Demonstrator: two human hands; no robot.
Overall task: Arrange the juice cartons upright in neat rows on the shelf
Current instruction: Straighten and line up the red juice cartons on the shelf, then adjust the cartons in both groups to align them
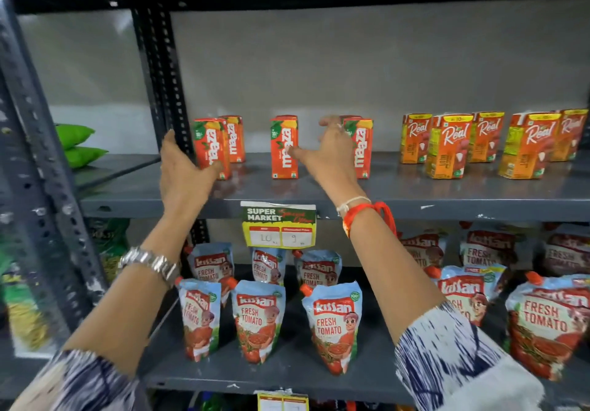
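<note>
A person stands at a grey metal shelf point(415, 200) and reaches up with both bare arms toward a row of juice cartons across the middle of the frame. The left hand point(182, 171), fingers spread and holding nothing, rests its thumb against the front red mango carton point(210, 149) at left of centre, probably to nudge it into line. The right hand point(332, 152) is also spread open and empty; its thumb touches the middle red carton point(284, 149) while its fingers reach toward the third red pair point(362, 149) just behind it. All red cartons stand upright in pairs, one behind another, with gaps between pairs. At right, orange cartons point(450, 150) stand upright but unevenly staggered, likely still needing straightening. Below, tomato sauce pouches point(335, 324) fill the lower shelf, and a price tag point(279, 224) hangs from the shelf edge.
</note>
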